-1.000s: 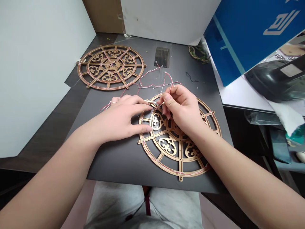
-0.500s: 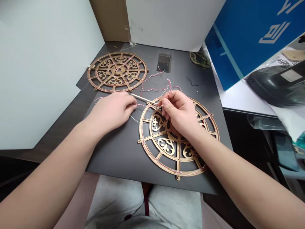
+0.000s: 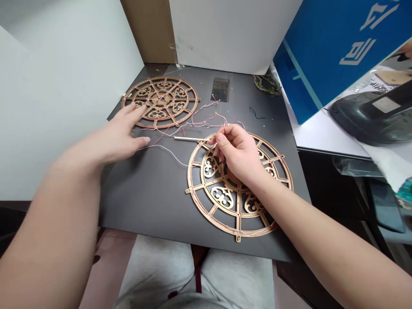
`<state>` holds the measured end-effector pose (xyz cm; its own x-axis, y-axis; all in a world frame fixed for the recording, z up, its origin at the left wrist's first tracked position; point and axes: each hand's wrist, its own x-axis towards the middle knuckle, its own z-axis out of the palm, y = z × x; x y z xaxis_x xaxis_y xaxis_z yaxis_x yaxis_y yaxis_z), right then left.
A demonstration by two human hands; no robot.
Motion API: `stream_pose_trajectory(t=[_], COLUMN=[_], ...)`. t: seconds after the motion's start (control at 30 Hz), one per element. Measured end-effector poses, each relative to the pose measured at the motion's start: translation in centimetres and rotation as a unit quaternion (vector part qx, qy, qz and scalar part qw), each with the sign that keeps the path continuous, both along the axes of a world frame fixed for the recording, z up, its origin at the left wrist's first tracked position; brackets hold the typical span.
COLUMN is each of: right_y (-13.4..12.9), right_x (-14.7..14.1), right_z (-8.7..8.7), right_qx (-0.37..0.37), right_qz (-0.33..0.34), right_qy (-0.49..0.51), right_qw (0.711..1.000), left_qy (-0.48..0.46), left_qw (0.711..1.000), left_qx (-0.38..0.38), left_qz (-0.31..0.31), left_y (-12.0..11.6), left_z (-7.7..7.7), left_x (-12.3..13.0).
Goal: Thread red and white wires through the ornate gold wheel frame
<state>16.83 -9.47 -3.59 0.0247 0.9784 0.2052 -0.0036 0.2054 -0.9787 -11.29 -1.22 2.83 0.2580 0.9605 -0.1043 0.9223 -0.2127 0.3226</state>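
My right hand [image 3: 236,148] is closed on a thin pale stick [image 3: 189,139], which points left from its fingertips over the rim of the near wooden wheel frame [image 3: 212,223]. Red and white wires [image 3: 206,124] run past these fingers, and whether they are pinched too is hidden. Thin wire is laid along the grooves of the near frame. My left hand [image 3: 120,135] is open, fingers spread and thumb apart, just left of a loose white wire [image 3: 167,150]. Its fingertips overlap the edge of the far wooden wheel frame [image 3: 161,116] in view; contact cannot be made out.
Both frames lie on a dark board [image 3: 144,193]. White panels [image 3: 222,34] stand behind and at the left, and a blue panel [image 3: 309,51] leans at the right. A dark thread [image 3: 256,113] and a twig-like bundle [image 3: 267,85] lie at the back right.
My left hand has let go of the wire, opened and moved left and away from me. The stick now lies more level, and my right hand has barely moved.
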Motion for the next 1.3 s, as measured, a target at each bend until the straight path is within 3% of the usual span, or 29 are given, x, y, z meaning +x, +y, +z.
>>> stream_pose_trajectory(t=[0.07, 0.13, 0.2, 0.3, 0.4, 0.53, 0.63, 0.73, 0.8, 0.87, 0.97, 1.03, 1.2, 1.3], right_y=[0.0, 0.0, 0.0, 0.0, 0.0, 0.1, 0.1, 0.1, 0.0, -0.1, -0.2, -0.1, -0.2, -0.5], right_x=[0.1, 0.1, 0.1, 0.1, 0.0, 0.1, 0.1, 0.2, 0.4, 0.6, 0.7, 0.5, -0.6, -0.8], right_z=[0.1, 0.3, 0.5, 0.7, 0.7, 0.4, 0.3, 0.9, 1.7, 2.8, 4.0, 4.2, 3.0, 2.1], right_qx=[-0.006, -0.010, -0.006, 0.015, 0.032, 0.032, 0.029, 0.010, -0.015, -0.056, -0.116, -0.134, -0.117, -0.078], right_qz=[-0.008, -0.024, -0.042, -0.054, -0.052, -0.061, -0.058, -0.063, -0.098, -0.110, -0.023, 0.011, -0.025, -0.059], right_qy=[-0.016, -0.042, -0.071, -0.099, -0.091, -0.086, -0.093, -0.091, -0.153, -0.269, -0.412, -0.452, -0.431, -0.442], right_qw=[1.000, 0.999, 0.997, 0.994, 0.994, 0.994, 0.994, 0.994, 0.983, 0.955, 0.903, 0.882, 0.894, 0.892], left_qy=[-0.027, -0.059, -0.079, -0.099, -0.095, -0.122, -0.180, -0.242, -0.270, -0.285, -0.300, -0.315, -0.344, -0.375], left_qw=[0.999, 0.994, 0.991, 0.986, 0.943, 0.901, 0.899, 0.908, 0.908, 0.906, 0.903, 0.899, 0.889, 0.869], left_qx=[0.004, 0.069, 0.093, 0.065, -0.055, -0.119, -0.124, -0.133, -0.148, -0.159, -0.170, -0.175, -0.184, -0.208], left_qz=[0.038, 0.066, 0.063, -0.121, -0.315, -0.399, -0.380, -0.316, -0.284, -0.269, -0.257, -0.251, -0.238, -0.248], left_y=[-1.3, -2.8, -3.7, -3.0, -0.4, 2.3, 2.7, 2.6, 2.5, 2.5, 2.5, 2.5, 2.5, 2.3], left_z=[1.2, 2.1, 2.8, 2.8, 2.0, 0.1, -1.7, -3.1, -3.7, -3.9, -4.0, -4.1, -4.3, -4.2], left_x=[0.1, 0.9, 2.5, 5.6, 8.4, 10.2, 10.1, 9.7, 9.5, 9.4, 9.4, 9.4, 9.4, 9.4])
